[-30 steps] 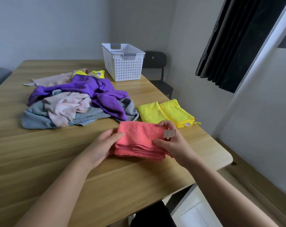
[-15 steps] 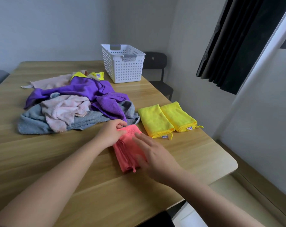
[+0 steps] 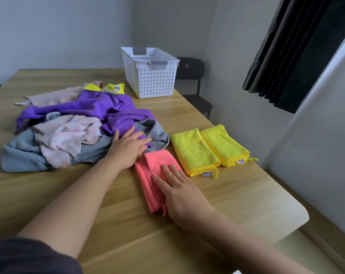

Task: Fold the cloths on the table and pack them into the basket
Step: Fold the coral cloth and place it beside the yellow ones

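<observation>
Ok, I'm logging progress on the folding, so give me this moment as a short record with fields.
folded: coral cloth; two yellow cloths, side by side
unfolded: pile of purple, pink and grey cloths
basket: white basket, far table edge, no cloth visible inside
left hand: open, flat on the pile's near edge
right hand: open, flat on the coral cloth

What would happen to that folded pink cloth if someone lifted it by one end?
The pink cloth looks soft and fluffy, so it would probably droop and unfold. It seems light, stacked in thin layers. Lying flat under the right hand, it shouldn't roll or slide much.
</observation>
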The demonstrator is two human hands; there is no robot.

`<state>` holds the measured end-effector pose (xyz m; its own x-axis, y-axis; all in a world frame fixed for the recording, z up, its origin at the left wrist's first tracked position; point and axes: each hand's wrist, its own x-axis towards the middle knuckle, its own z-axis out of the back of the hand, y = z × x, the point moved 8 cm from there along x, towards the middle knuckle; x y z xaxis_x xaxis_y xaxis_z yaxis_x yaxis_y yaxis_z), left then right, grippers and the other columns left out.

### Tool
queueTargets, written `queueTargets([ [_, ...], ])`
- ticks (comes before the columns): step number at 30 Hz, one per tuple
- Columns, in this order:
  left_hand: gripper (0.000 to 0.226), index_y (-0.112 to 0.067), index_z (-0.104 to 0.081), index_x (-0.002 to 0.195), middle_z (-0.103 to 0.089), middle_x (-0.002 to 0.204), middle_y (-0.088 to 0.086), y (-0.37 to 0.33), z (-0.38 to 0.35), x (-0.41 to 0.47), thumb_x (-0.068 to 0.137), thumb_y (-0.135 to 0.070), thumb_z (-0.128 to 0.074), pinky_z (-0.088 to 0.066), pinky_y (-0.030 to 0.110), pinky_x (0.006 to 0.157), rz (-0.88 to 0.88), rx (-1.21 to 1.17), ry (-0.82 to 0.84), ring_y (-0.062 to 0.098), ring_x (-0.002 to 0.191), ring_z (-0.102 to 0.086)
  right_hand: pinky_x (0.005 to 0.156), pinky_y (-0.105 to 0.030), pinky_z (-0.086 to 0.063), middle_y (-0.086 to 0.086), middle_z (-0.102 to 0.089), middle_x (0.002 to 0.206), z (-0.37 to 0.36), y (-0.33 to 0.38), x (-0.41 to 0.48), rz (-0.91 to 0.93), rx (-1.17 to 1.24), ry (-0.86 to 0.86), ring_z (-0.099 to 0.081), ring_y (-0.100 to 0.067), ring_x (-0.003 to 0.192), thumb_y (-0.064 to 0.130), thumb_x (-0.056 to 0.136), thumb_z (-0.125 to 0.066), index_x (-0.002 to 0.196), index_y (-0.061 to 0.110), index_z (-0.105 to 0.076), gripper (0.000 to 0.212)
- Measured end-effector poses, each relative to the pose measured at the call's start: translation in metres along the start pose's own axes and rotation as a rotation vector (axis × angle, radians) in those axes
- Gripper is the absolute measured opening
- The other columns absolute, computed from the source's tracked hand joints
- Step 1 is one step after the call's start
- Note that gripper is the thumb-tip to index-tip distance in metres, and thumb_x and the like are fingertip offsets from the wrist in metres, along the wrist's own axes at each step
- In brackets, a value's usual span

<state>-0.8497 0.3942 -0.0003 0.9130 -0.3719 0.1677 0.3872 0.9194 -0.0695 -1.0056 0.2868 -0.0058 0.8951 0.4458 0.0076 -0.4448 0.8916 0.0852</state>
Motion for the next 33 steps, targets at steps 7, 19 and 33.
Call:
queueTargets([
  [7,0.039,-0.034,-0.047,0.137,-0.032,0.152,-0.004,0.036,-0.001,0.007,0.099,-0.029,-0.041,-0.008,0.058,0.112,0.195,-0.117,-0.131,0.018,0.144,-0.014,0.118,-0.039,0.004,-0.020,-0.004,0.158,0.002,-0.014,0.039,-0.042,-0.013,-0.002,0.001,-0.036,0.146,0.036,0.095,-0.047,0.152,0.016,-0.014,0.068],
  [19,0.044,-0.016,-0.056,0.130,-0.042,0.146,0.006,0.045,0.019,-0.006,0.088,-0.003,-0.052,-0.009,0.058,0.112,0.253,-0.276,-0.406,0.025,0.139,-0.031,0.120,-0.040,-0.002,-0.018,-0.011,0.158,0.010,-0.025,0.076,-0.062,0.070,-0.015,-0.005,-0.034,0.146,0.026,0.095,-0.041,0.150,0.017,-0.022,0.059],
  [33,0.059,-0.023,-0.037,0.144,-0.037,0.149,-0.011,0.005,-0.002,-0.016,0.091,-0.033,-0.016,0.001,0.054,0.114,-0.016,-0.020,-0.139,0.004,0.141,-0.025,0.119,-0.036,-0.003,-0.017,-0.015,0.157,0.007,-0.019,0.064,-0.048,0.073,-0.085,-0.010,-0.030,0.146,0.038,0.077,0.006,0.149,0.002,-0.020,0.084],
])
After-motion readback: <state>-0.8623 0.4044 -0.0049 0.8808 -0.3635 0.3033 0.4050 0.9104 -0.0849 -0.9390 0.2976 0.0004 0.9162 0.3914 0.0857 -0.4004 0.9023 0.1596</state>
